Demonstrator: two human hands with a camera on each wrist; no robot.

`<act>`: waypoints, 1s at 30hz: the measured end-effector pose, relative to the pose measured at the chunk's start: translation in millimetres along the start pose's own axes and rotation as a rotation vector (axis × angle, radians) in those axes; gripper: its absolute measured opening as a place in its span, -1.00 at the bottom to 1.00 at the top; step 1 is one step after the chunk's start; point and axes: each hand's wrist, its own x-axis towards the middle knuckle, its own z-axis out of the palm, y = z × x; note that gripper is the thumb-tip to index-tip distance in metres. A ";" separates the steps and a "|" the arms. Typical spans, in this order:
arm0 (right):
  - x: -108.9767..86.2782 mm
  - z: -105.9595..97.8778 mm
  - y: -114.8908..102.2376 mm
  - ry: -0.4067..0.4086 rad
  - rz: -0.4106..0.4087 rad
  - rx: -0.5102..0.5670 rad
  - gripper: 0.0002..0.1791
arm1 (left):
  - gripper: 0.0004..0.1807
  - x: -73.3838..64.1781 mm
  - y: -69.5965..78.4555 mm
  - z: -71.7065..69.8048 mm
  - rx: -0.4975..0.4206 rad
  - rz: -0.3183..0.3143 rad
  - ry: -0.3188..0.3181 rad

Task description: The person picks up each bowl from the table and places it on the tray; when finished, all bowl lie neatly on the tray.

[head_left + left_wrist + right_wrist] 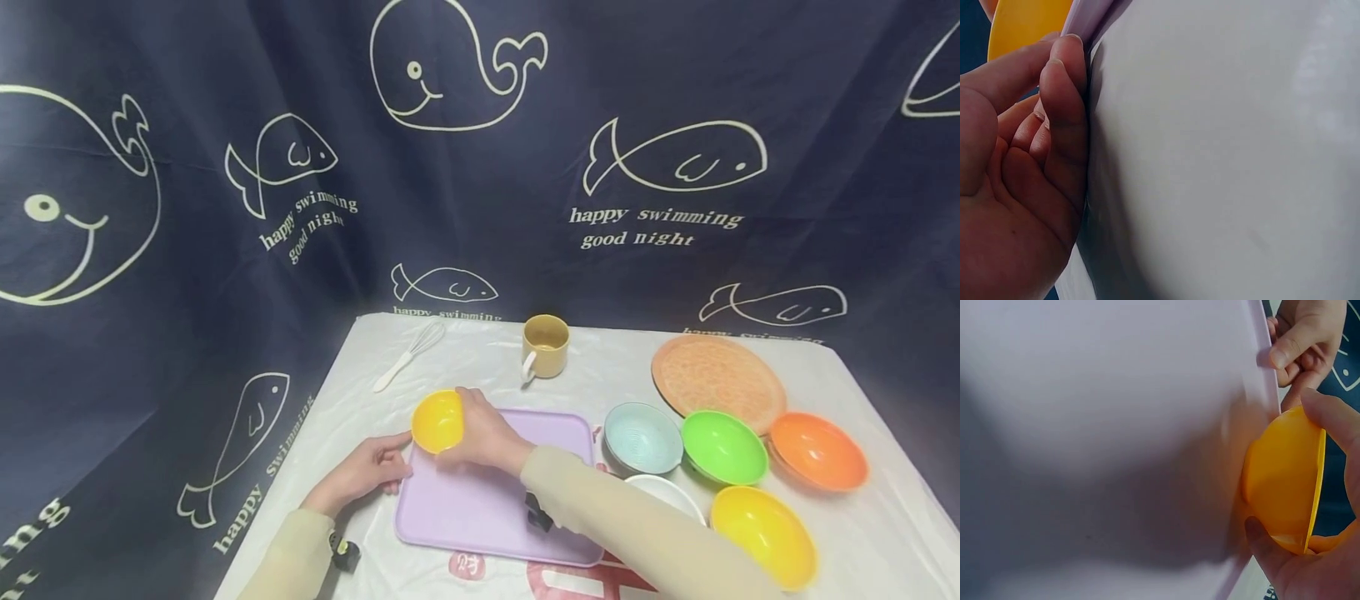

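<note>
My right hand (483, 433) grips a small yellow bowl (435, 423) by its rim, thumb on the near side and fingers on the far side. The bowl is at the far left corner of a purple tray (487, 508), its base against or close to the tray in the right wrist view. At the tray's left edge, my left hand (371, 471) holds the rim with thumb and curled fingers, the index finger reaching toward the bowl. In the left wrist view, the left fingertips (1063, 69) meet the tray's edge (1085, 19); their exact contact is partly hidden.
Behind the tray are a white whisk (408, 360) and a mustard mug (546, 346). To the right stand bowls in light blue (642, 437), green (723, 447), orange (817, 452), yellow (763, 533) and white (667, 492), near a round orange-brown board (716, 375).
</note>
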 end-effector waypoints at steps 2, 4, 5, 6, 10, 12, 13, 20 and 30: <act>2.3 1.1 -1.7 0.002 0.003 0.004 0.32 | -0.21 -1.9 -0.7 -0.1 -0.007 -0.003 0.006; 4.3 2.1 -2.5 0.005 0.005 0.007 0.31 | -0.21 -2.9 -0.7 0.3 -0.013 -0.010 0.009; 5.1 2.5 -2.5 0.006 0.009 0.004 0.31 | -0.21 -3.2 -0.4 0.7 -0.012 -0.013 0.011; 5.8 2.8 -2.5 0.010 0.010 0.008 0.30 | -0.20 -3.3 0.1 1.2 -0.013 -0.017 0.012; 8.3 4.7 -0.5 0.017 0.016 0.005 0.28 | -0.21 -3.1 2.5 3.4 0.003 -0.036 0.021; 9.4 5.0 0.7 0.019 0.013 0.009 0.29 | -0.21 -2.6 3.3 4.1 0.010 -0.042 0.027; 9.6 4.7 0.9 0.020 0.013 0.009 0.31 | -0.21 -2.5 3.8 4.5 0.011 -0.044 0.029; 12.7 8.1 3.5 0.007 0.014 0.025 0.39 | -0.20 -1.6 3.8 4.9 0.016 -0.032 0.023; 12.3 7.6 5.0 -0.005 0.035 -0.008 0.48 | -0.20 -0.3 4.2 2.8 0.001 -0.026 0.007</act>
